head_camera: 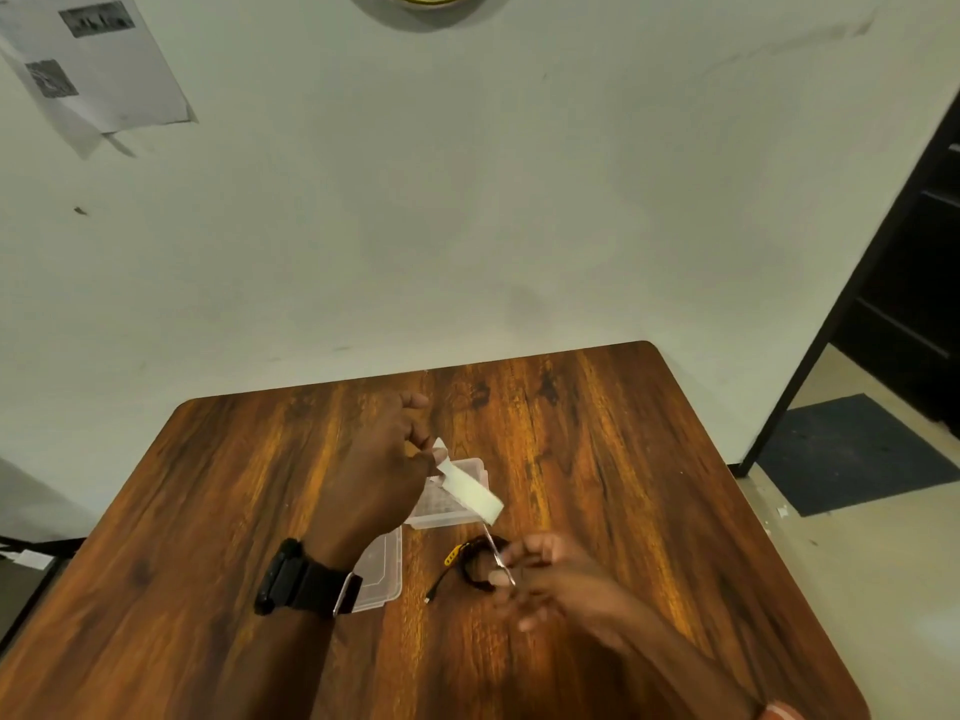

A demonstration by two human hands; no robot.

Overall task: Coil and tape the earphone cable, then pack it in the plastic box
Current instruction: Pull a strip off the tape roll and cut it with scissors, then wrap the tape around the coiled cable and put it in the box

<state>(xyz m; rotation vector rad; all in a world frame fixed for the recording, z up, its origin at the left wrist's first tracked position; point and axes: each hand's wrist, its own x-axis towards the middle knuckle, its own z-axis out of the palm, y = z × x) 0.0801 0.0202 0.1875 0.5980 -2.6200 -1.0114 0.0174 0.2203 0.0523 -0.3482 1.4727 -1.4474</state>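
My left hand (382, 467), with a black watch on the wrist, pinches the top end of a strip of white tape (470, 488) and holds it up over the table. My right hand (545, 576) holds the strip's lower end, which looks thin and edge-on. Just under the right fingers lies the coiled black earphone cable (475, 561) with a yellow piece and a loose plug end trailing left. The clear plastic box (441, 511) sits open behind the tape. Its lid (382, 571) lies flat under my left wrist.
The wooden table (234, 537) stands against a pale wall. A paper sheet (93, 59) hangs on the wall at upper left. A dark shelf frame (893, 283) and a dark floor mat (852, 452) are to the right of the table.
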